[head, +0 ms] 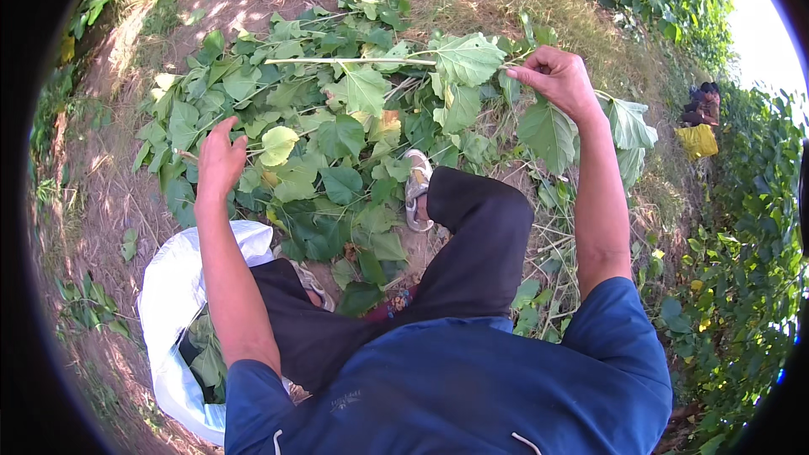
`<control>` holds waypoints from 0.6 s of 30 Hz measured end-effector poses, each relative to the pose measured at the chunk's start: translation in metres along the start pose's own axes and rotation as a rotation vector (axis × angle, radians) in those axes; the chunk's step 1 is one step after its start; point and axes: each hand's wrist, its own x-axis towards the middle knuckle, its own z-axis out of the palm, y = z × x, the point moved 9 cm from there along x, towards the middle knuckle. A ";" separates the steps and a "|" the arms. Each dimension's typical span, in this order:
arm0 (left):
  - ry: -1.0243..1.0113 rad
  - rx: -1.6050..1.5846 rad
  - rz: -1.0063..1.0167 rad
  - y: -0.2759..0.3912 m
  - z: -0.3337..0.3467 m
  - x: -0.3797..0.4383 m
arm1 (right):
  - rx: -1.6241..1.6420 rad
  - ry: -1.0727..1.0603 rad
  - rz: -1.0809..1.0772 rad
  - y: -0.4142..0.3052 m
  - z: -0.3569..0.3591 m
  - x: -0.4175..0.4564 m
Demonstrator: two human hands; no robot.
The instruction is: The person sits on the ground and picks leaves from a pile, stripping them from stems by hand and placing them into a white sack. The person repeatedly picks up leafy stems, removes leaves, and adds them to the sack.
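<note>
A heap of cut leafy branches point(341, 183) with broad green and some yellow leaves lies on the ground before me. My right hand point(556, 79), at the heap's upper right, pinches a long, pale leafy branch point(379, 61) between thumb and fingers; its bare end points left. My left hand point(222, 155) is over the heap's left side, fingers slightly curled, beside a brownish stem end point(184, 155); whether it grips that stem cannot be told. Under my left forearm stands an open white sack point(170, 278) with green leaves point(208, 357) inside.
My shoes point(417, 189) touch the heap's near side. Stripped stems and leaves point(550, 265) lie right of my knee. Leafy bushes point(746, 227) line the right side. Farther off at the right, a person point(703, 104) sits by a yellow sack point(697, 141).
</note>
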 end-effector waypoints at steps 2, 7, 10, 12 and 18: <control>-0.005 -0.088 -0.060 -0.002 0.002 0.002 | -0.022 -0.020 -0.022 -0.001 0.009 -0.006; 0.147 -0.317 0.301 0.092 -0.016 -0.028 | -0.090 -0.077 -0.252 -0.047 0.044 -0.013; -0.070 -0.277 0.501 0.153 0.020 -0.061 | -0.112 -0.120 -0.403 -0.082 0.064 -0.011; -0.183 -0.320 0.521 0.170 0.046 -0.071 | -0.075 -0.156 -0.487 -0.104 0.070 -0.013; -0.613 -0.835 0.159 0.170 0.090 -0.084 | -0.128 -0.156 -0.623 -0.142 0.076 -0.025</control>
